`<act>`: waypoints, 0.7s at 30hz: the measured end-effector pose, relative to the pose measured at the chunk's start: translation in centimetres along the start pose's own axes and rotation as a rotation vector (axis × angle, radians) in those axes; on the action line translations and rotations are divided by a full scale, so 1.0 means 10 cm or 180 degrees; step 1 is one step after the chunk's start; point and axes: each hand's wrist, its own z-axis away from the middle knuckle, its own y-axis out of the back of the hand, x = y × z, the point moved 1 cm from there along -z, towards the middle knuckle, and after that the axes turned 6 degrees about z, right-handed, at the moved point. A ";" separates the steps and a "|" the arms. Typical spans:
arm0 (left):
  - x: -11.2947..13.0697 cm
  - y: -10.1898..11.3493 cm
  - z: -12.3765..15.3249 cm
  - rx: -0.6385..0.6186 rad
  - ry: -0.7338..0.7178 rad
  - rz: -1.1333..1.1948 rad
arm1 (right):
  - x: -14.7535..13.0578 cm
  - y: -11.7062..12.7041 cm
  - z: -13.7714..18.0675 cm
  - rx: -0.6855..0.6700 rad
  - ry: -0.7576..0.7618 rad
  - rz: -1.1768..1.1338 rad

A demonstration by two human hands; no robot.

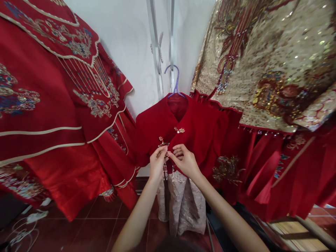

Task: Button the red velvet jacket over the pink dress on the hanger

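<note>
Right now, the red jacket (pixel 201 131) hangs in front of you with its front facing you, collar up and lower edge down, so its neck-to-hem axis runs roughly vertical. It is on a purple hanger (pixel 176 81), whose hook points up beside a pale metal post (pixel 172 42) and whose lower part drops inside the neckline.

Your left hand (pixel 156 161) is at the front opening, below the neckline, its grip clamped by thumb and fingertips on a small beaded fastening (pixel 168 154). Your right hand (pixel 186 161) comes in from the other side, thumb tip against that same piece and fingers curled; you cannot tell whether its grip closes fully on it.

Just above your left fingertips, a gold ornament (pixel 161 139) points upward. Higher on the overlapping panel, a jewelled clasp (pixel 179 130) lies nearly level, its long axis crossing the jacket. Beaded tassels (pixel 165 171) dangle straight down under your left hand, and pale patterned cloth (pixel 187 206) hangs below the hem.

To your left hangs an embroidered red garment (pixel 59 101); to your right, a gold sequinned one (pixel 244 80). A white power strip (pixel 37 217) and cables lie at lower left, near the tiled floor (pixel 96 231).
</note>
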 end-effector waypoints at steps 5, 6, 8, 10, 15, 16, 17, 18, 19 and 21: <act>-0.05 0.04 -0.08 -0.0114 -0.0426 -0.0410 | 0.04 0.09 -0.02 -0.0178 -0.0118 -0.0132; -0.06 0.05 -0.09 -0.0073 -0.0629 -0.0514 | 0.06 0.12 -0.03 -0.0150 -0.0117 -0.0077; -0.08 0.07 -0.12 0.0097 -0.1096 -0.0748 | 0.08 0.16 -0.05 -0.0070 -0.0091 0.0001; -0.09 0.08 -0.15 0.0290 -0.1450 -0.0980 | 0.11 0.18 -0.08 0.0000 -0.0032 0.0029; -0.11 0.08 -0.32 0.0483 -0.1793 -0.1390 | 0.16 0.12 -0.19 -0.0067 0.0188 -0.0157; -0.10 0.09 -0.36 0.0485 -0.1871 -0.1531 | 0.17 0.09 -0.22 -0.0067 0.0209 -0.0218; -0.09 0.09 -0.39 0.0472 -0.1951 -0.1667 | 0.18 0.07 -0.25 -0.0043 0.0218 -0.0257; -0.09 0.09 -0.41 0.0436 -0.2023 -0.1768 | 0.19 0.05 -0.28 0.0008 0.0217 -0.0273; -0.07 0.10 -0.42 0.0387 -0.2077 -0.1814 | 0.20 0.03 -0.30 0.0061 0.0212 -0.0276; -0.05 0.11 -0.42 0.0316 -0.2147 -0.1766 | 0.20 0.00 -0.35 0.0157 0.0196 -0.0273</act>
